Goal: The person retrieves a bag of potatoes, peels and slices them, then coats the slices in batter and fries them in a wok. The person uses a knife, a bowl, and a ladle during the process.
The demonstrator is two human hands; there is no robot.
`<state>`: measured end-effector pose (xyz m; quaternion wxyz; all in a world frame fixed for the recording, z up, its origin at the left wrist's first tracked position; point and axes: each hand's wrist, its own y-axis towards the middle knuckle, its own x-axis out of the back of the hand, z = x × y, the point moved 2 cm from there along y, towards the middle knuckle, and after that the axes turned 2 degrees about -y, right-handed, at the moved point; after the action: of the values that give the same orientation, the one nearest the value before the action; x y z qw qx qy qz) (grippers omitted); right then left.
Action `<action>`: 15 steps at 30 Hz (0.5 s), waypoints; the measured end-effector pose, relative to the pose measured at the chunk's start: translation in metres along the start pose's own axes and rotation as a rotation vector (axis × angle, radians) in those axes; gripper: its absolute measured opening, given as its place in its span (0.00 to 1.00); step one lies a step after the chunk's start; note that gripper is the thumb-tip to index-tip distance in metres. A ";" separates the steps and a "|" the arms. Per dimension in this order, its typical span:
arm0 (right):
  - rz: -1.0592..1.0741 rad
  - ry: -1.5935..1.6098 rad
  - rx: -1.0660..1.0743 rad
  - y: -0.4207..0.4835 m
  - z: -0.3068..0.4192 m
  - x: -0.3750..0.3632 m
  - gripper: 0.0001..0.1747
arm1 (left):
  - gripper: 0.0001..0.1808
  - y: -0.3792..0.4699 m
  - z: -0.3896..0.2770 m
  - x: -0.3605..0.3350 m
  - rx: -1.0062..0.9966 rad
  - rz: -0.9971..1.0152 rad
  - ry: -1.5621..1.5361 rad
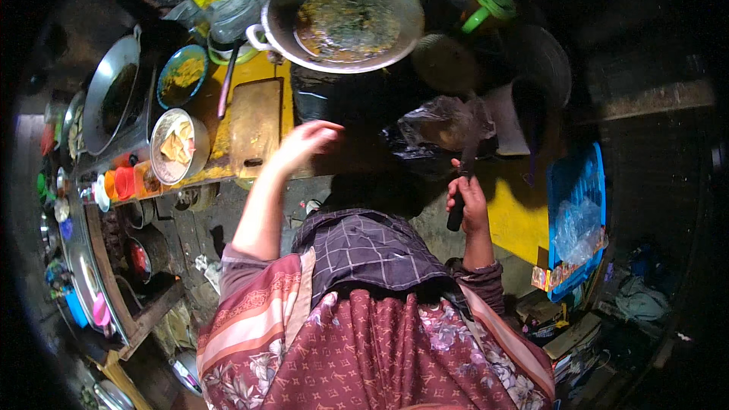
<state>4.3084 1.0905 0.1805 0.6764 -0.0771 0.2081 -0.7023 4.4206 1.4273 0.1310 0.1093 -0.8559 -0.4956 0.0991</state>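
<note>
My right hand (472,202) grips the black handle of a knife (469,151); its dark blade points away from me over the worktop. A clear plastic bag (433,119) with something brownish in it lies just beyond that hand. My left hand (304,145) is blurred and holds nothing that I can see. It hovers beside the near right corner of a wooden cutting board (256,119). Past both hands stands a large two-handled metal wok (279,17), which holds cooked greens in oily yellowish liquid (347,23).
Left of the board are a bowl of yellow paste (185,71), a metal bowl with wrappers (191,168), a ladle (226,88) and another wok (94,131). A green-lidded container (495,3) stands back right. A blue plastic rack (575,176) leans at the right.
</note>
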 end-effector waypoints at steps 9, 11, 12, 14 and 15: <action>-0.166 0.099 0.057 -0.043 -0.021 0.082 0.22 | 0.26 0.196 0.052 -0.189 -0.070 -0.013 0.732; -0.206 0.128 0.047 -0.056 -0.028 0.093 0.23 | 0.27 0.220 0.065 -0.194 -0.163 -0.115 0.945; -0.212 0.156 0.043 -0.062 -0.031 0.098 0.23 | 0.27 0.229 0.067 -0.196 -0.192 -0.157 1.055; -0.262 0.159 0.026 -0.071 -0.035 0.105 0.23 | 0.25 0.245 0.055 -0.203 -0.358 -0.094 1.287; -0.275 0.156 0.022 -0.073 -0.037 0.107 0.23 | 0.25 0.249 0.048 -0.207 -0.213 0.030 1.350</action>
<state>4.2187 0.9920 0.1577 0.5565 -0.0425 0.2396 -0.7944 4.5122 1.1309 0.0262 0.3082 -0.7432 -0.3139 -0.5041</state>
